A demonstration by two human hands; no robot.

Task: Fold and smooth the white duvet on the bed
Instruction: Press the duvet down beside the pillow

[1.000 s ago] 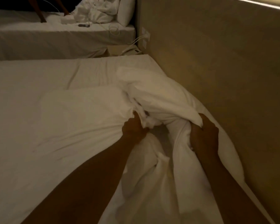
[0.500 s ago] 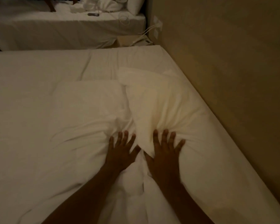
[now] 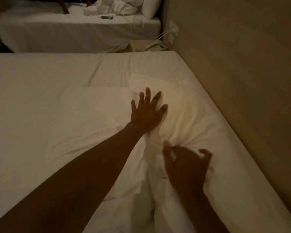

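Dim light falls on a bed set against a beige wall, where the white duvet lies bunched near the wall-side edge. A left hand presses it flat with fingers spread, while the right hand pinches a gathered fold. Soft, light and limp, it looks best held by edges or corners; its long axis appears to run from the person toward the far corner.

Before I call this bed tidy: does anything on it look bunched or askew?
Yes. The white duvet is bunched beside the wall, creases gathering where the right hand pinches it. The left hand lies flat with its fingers spread on the fold. Nothing looks torn or spilled.
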